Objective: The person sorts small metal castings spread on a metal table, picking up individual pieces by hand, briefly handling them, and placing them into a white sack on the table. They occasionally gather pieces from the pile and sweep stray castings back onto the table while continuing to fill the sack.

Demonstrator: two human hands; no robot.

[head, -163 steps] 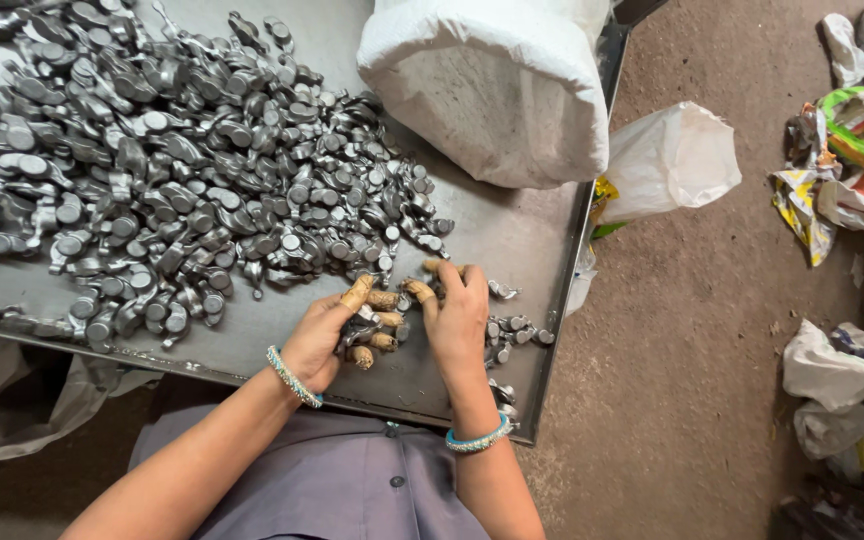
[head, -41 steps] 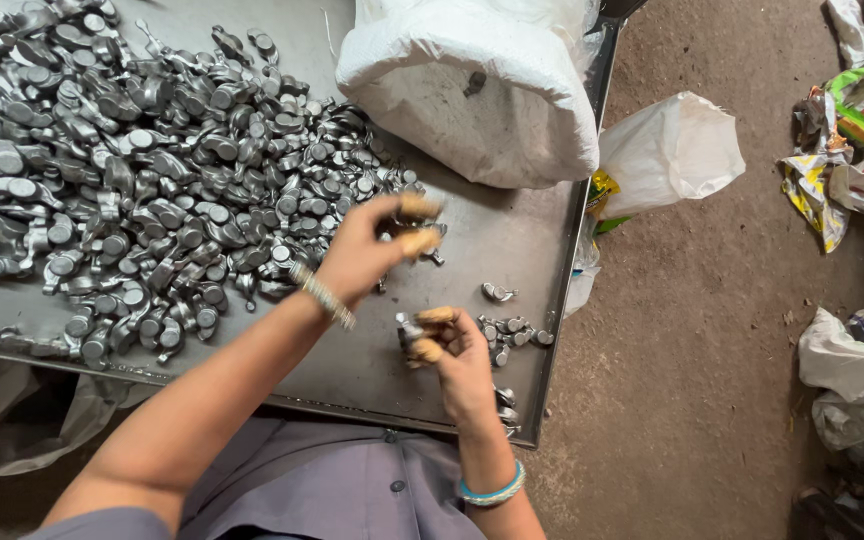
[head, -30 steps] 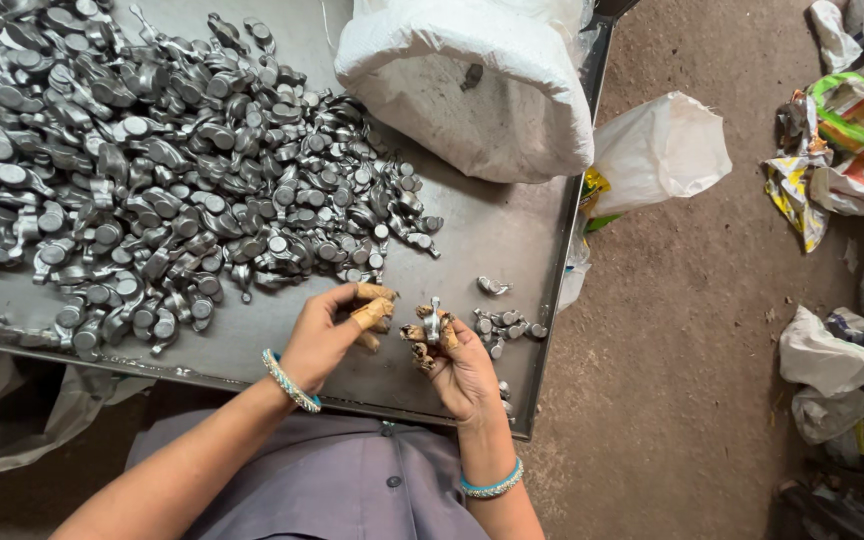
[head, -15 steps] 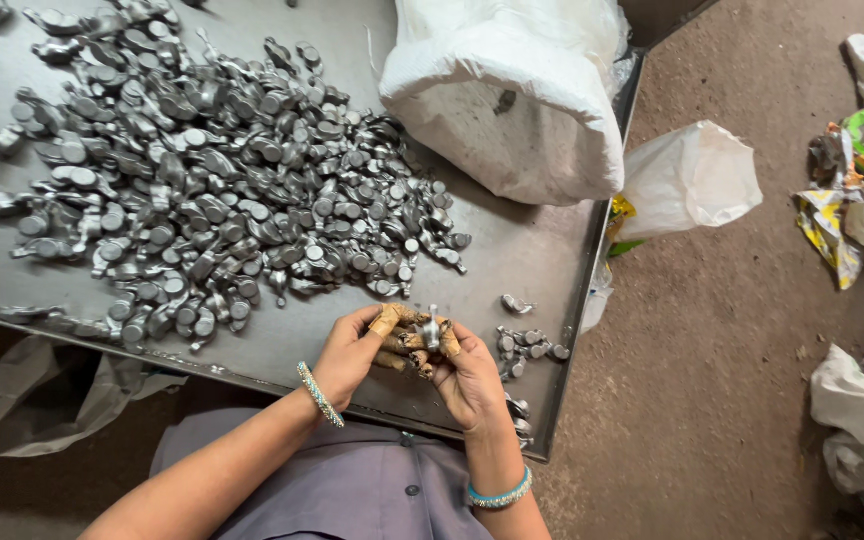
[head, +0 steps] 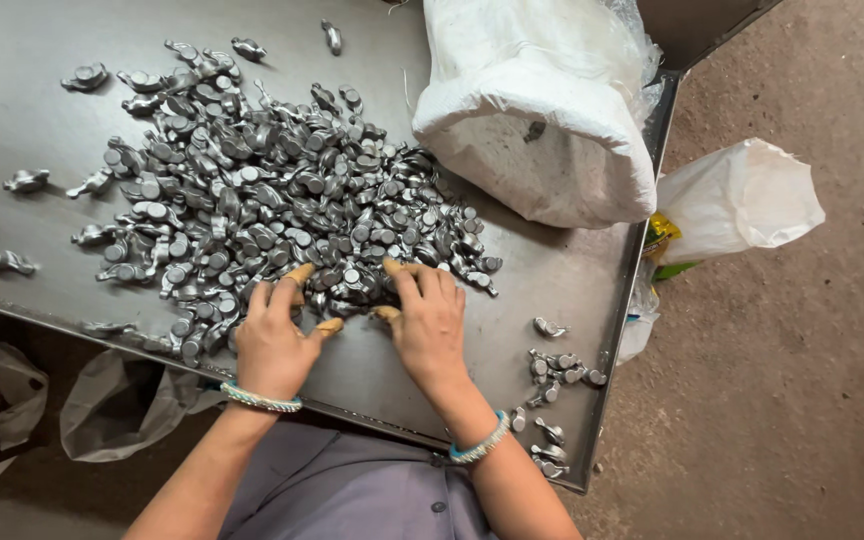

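Both hands, left (head: pixel 274 338) and right (head: pixel 430 322), spread apart, fingertips on near edge of metal-parts heap (head: pixel 282 205)

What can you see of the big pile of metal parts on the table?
The pile is many small grey parts, cast metal by the look, dull with some shine, lying loose and heaped at all angles. It rests on the dark metal table, left of a white sack, and a few parts lie apart around it. The left hand and right hand touch its near edge.
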